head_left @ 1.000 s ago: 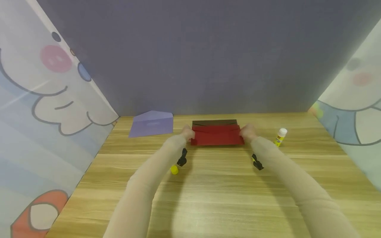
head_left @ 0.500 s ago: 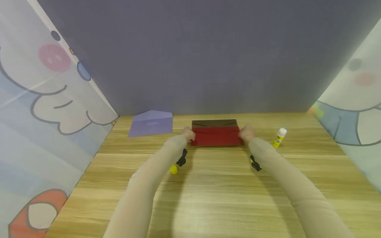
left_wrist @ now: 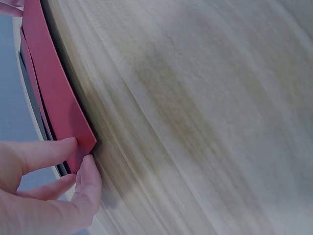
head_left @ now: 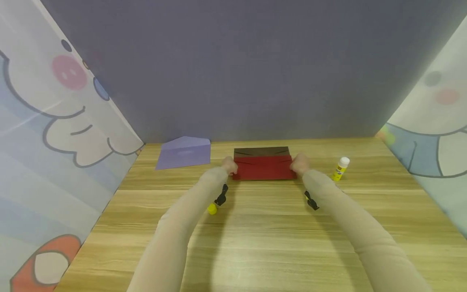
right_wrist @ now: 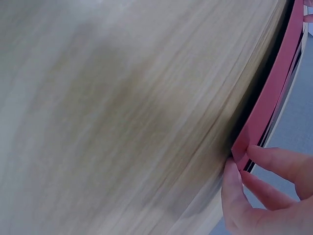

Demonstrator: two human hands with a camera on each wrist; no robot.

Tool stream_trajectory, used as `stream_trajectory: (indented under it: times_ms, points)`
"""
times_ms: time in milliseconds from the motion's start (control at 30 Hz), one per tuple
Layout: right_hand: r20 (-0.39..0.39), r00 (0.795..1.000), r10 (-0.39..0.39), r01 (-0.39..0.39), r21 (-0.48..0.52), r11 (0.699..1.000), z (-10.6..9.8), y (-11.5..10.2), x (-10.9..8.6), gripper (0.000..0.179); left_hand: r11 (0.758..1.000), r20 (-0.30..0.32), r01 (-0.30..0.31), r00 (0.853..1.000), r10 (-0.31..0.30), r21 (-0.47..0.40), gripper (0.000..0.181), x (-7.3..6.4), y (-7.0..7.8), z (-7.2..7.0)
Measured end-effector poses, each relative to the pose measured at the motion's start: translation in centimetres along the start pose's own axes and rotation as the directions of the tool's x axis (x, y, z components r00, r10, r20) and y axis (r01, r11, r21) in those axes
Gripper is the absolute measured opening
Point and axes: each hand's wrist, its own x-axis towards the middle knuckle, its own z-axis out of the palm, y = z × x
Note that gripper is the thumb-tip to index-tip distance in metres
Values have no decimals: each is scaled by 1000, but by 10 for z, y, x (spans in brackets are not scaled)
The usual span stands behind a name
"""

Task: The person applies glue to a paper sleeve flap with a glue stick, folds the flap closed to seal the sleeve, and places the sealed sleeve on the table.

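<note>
A red envelope (head_left: 262,168) spans the space between both hands near the back of the table. My left hand (head_left: 229,165) pinches its left end; in the left wrist view, the fingers (left_wrist: 68,147) close on the envelope's corner. The right hand (head_left: 300,164) grips the opposite end, and the right wrist view shows thumb and fingers (right_wrist: 269,156) at that corner. Behind the red envelope lies a dark brown envelope (head_left: 261,151), its near part covered by the red one. A dark gap shows under the red envelope's near edge in the right wrist view.
A purple envelope (head_left: 184,156) with its flap raised lies at the back left. A yellow glue stick (head_left: 340,168) with a white end stands to the right. A yellow cap (head_left: 212,209) sits beside the left forearm. A grey wall (head_left: 262,73) rises behind the wooden table (head_left: 262,235).
Both hands have drawn the red envelope slightly toward me and down, uncovering more of the brown envelope. The right hand has shifted a little left. The head view has shifted slightly.
</note>
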Motion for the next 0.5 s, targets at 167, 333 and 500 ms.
stream_trajectory:
  times_ms: [167,333,500]
  points:
    - [-18,1000,-12,11,-45,999,2,-3,-1,5,1000,9,-27,1000,27,9,29,4,-4,0]
    - [-35,999,-14,12,-55,998,25,29,33,9,999,42,-42,998,44,-33,19,-31,10,-20]
    - [6,998,-56,56,-20,998,27,37,41,6,997,90,-65,994,68,-34,3,-145,62,-84]
